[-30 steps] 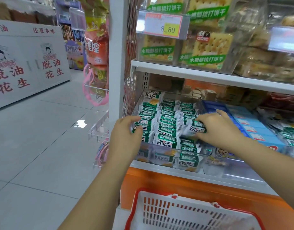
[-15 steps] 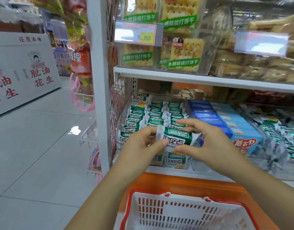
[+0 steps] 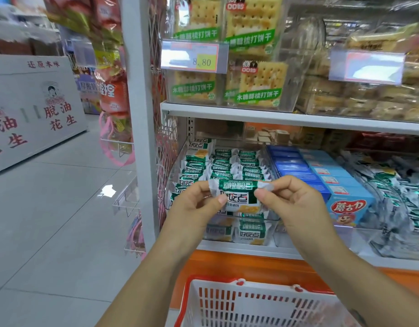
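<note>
The left hand [image 3: 194, 208] pinches one crimped end of the green-and-white snack packet [image 3: 236, 192] and the right hand [image 3: 295, 204] pinches the other. Its long axis runs level, left to right, equally near both. Just behind it, a clear bin [image 3: 180, 159] on the shelf [image 3: 251, 250] holds rows of like packets. The basket [image 3: 265, 283] sits straight below.

Green-and-white snack pkt [image 3: 239, 197], print upside down, held level in mid-air; crimped ends pinched by left hand [image 3: 196, 208] & right hand [image 3: 295, 204].
</note>
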`<state>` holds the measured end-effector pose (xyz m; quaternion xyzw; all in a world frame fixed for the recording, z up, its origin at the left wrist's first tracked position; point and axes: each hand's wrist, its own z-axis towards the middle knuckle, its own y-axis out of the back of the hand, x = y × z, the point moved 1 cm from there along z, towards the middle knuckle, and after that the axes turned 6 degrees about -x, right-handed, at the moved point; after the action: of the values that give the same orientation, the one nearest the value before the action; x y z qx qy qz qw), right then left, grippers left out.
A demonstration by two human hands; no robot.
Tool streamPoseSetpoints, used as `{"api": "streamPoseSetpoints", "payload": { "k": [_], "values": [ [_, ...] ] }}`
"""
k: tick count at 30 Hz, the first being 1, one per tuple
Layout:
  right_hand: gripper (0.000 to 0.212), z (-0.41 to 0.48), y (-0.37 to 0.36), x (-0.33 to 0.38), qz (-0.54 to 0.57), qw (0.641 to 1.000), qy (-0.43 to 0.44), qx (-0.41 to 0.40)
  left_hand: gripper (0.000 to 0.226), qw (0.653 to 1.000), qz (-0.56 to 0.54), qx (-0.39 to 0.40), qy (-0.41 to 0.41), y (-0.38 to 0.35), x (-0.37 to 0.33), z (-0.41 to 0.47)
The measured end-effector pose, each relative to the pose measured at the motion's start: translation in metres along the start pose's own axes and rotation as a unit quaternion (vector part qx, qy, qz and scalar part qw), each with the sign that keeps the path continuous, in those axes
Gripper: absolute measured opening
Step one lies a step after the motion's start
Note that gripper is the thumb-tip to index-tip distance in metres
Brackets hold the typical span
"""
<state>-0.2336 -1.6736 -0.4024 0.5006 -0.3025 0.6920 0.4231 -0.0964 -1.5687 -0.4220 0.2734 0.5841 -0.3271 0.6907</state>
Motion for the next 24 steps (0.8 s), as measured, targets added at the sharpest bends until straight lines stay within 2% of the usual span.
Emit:
{"api": "streamPoseSetpoints", "payload": {
  "k": [3, 6, 9, 13, 15, 19, 21, 24],
  "values": [
    [0.013, 0.003, 0.002, -0.005, 0.016, 0.999, -0.040, -0.006, 0.016, 1.000, -0.017, 0.001, 0.007, -0.002, -0.001, 0.000],
    [0.016, 0.005, 0.003, -0.009, 0.079, 0.993, -0.089, 0.001, 0.024, 1.000, 0.002, 0.007, 0.013, -0.002, 0.000, 0.000],
    [0.020, 0.007, 0.002, -0.009, 0.093, 0.991, -0.101, 0.009, 0.025, 1.000, 0.021, -0.014, 0.009, -0.002, 0.002, 0.001],
    [0.028, 0.004, 0.000, -0.003, 0.011, 0.998, -0.062, 0.030, 0.011, 0.997, 0.004, -0.082, 0.013, -0.001, 0.004, 0.003],
    [0.037, 0.000, -0.001, -0.002, -0.037, 0.997, -0.050, 0.055, 0.013, 0.995, 0.006, -0.096, 0.021, 0.000, 0.006, 0.004],
    [0.042, -0.004, -0.002, -0.003, -0.073, 0.990, -0.081, 0.094, 0.018, 0.993, 0.015, -0.106, 0.056, -0.001, 0.010, 0.005],
    [0.037, -0.003, -0.003, -0.002, -0.061, 0.988, -0.110, 0.091, 0.016, 0.992, 0.041, -0.103, 0.066, -0.001, 0.011, 0.006],
    [0.017, 0.001, -0.004, 0.001, -0.041, 0.986, -0.137, 0.081, 0.012, 0.992, 0.043, -0.090, 0.083, -0.003, 0.007, 0.005]
  ]
}}
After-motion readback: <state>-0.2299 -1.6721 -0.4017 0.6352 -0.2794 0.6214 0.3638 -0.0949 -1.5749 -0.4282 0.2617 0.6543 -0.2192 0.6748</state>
